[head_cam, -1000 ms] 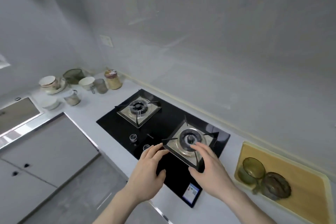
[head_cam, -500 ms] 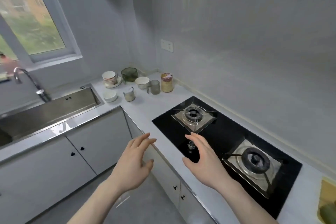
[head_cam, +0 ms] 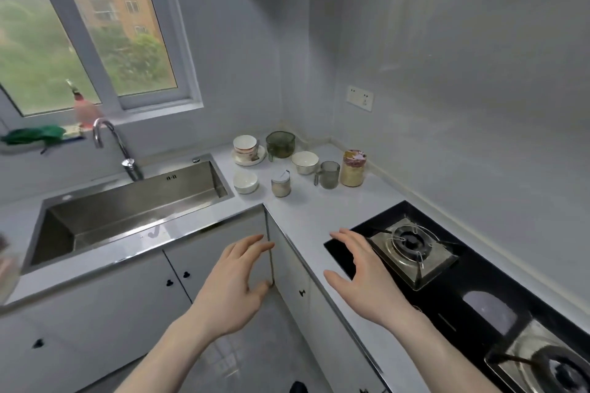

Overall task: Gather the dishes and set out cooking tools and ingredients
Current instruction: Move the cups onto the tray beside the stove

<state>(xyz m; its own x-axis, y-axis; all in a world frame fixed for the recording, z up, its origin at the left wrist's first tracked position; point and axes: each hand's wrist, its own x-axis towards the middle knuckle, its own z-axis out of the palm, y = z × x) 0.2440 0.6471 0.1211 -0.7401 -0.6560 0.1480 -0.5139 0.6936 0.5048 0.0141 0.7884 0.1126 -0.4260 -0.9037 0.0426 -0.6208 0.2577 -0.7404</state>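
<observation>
Head-camera view over a corner kitchen counter: a person's left hand point(head_cam: 234, 289) and right hand point(head_cam: 362, 277) reach forward side by side, fingers loosely spread and thumbs apart, neither holding anything. The left hand hangs in front of the cabinet doors point(head_cam: 178, 293) below the counter edge; the right hand hovers over the near corner of the black gas hob point(head_cam: 447, 306), just beside its nearer burner point(head_cam: 410, 249).

The dishes and ingredients stand well ahead of both hands, grouped in the far corner of the counter point(head_cam: 306, 217). Farthest back are a stack of patterned cups on a saucer point(head_cam: 247, 150) and a green glass measuring jug point(head_cam: 280, 144). Nearer the hands sit a white bowl point(head_cam: 305, 162), a second white bowl point(head_cam: 245, 182), a small lidded glass jar point(head_cam: 281, 183), a smoked-glass mug point(head_cam: 329, 174) and a tall jar of pale grains point(head_cam: 352, 168). Off to the left of the left hand lies the steel sink point(head_cam: 134, 217) with its tap point(head_cam: 111, 143); a pink bottle point(head_cam: 84, 107) and a green cloth point(head_cam: 35, 135) rest on the sill behind it.

By the look of things, the work has barely begun: every piece is untouched and standing apart, nothing is stacked or carried, and no pan or utensil is set on the hob. Gathering the dishes and laying out tools and ingredients both appear to remain.
</observation>
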